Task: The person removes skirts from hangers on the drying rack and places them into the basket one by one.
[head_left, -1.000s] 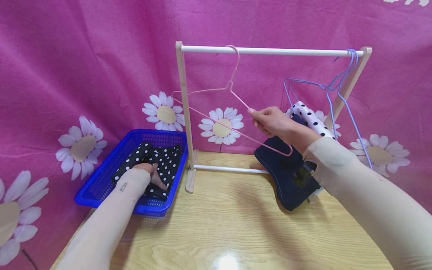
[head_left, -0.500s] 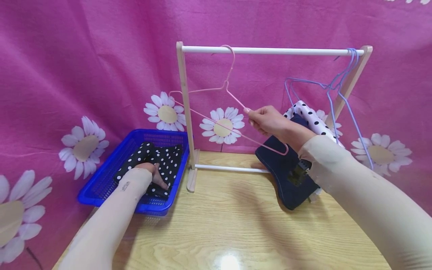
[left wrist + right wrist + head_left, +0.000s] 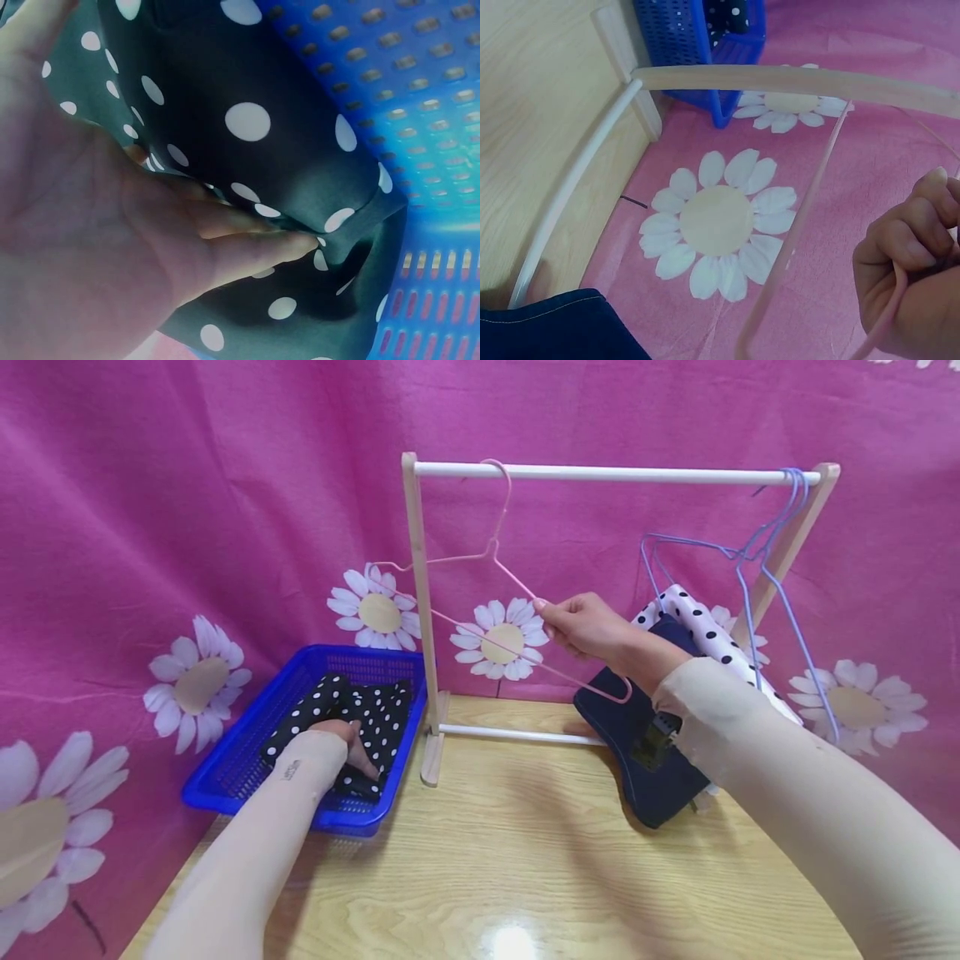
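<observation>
In the head view, my right hand [image 3: 588, 622] pinches the sloping arm of a pink wire hanger [image 3: 517, 578], whose hook sits over the rack's white rail. Curled fingers around the pink wire also show in the right wrist view. At left, my left hand [image 3: 348, 747] reaches into a blue basket [image 3: 217, 781] and touches a black cloth with white dots [image 3: 386, 714]. The left wrist view shows its fingers [image 3: 255, 255] fairly straight, slipped against a fold of the bunched cloth; their ends are partly hidden.
A wooden rack with a white rail [image 3: 615, 472] stands on the table [image 3: 465, 868]. Purple hangers [image 3: 757, 547] hang at its right end, near a navy garment [image 3: 645, 777] and a white cloth with black dots [image 3: 708, 631]. A pink flowered curtain [image 3: 225, 485] is behind.
My right hand and the pink hanger have moved left along the rail. The left hand stays in the basket on the dotted cloth. The head view has shifted slightly.
</observation>
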The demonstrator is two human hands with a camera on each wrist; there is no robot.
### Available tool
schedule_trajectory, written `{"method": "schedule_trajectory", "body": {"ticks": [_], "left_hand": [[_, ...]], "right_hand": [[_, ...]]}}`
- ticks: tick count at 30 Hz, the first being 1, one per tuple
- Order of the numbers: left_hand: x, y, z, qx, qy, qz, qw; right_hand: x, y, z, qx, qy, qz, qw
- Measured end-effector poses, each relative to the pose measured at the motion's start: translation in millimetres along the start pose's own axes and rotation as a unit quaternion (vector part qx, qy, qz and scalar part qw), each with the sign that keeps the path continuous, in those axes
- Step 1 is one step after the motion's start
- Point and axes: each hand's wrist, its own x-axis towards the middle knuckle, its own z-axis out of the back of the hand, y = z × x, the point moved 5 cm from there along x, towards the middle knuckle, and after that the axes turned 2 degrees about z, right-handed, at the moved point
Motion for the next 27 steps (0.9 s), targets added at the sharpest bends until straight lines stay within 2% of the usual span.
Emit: {"method": "schedule_trajectory", "body": {"ticks": [3,6,11,13,16,21,24,27], "left_hand": [[-6.0,-1.9,3.4,-0.006,0.012,-0.002,0.9999],[-5.1,-3.3,5.4,0.002,0.034,-0.006,0.9994],[24.8,-0.9,-2.8,0.055,0.052,-0.051,0.9958],[37.8,0.8,-7.5,0.055,0.054,-0.066,0.9948],[42.8,2.2,-9.6,0.047,0.058,-0.080,0.9940],[29.5,2.1,-3.5,0.042,0.083,-0.081,0.9924],[17.1,1.4,4.7,0.066,0.076,-0.066,0.9927],[10.4,1.1,9.6,0.091,0.064,-0.060,0.9920]], "right_hand": [[1,2,-1,0.002,0.004,0.004,1.000],[2,5,-2,0.001,0.004,0.009,1.000],[3,8,-5,-0.006,-0.004,0.014,1.000],[5,9,-7,-0.003,-0.005,0.012,1.000],[6,10,-9,0.002,-0.007,0.004,1.000],[8,11,-14,0.016,-0.008,0.001,1.000],[8,13,-18,0.023,-0.006,0.002,1.000],[7,15,-20,0.026,-0.007,0.002,1.000]]}}
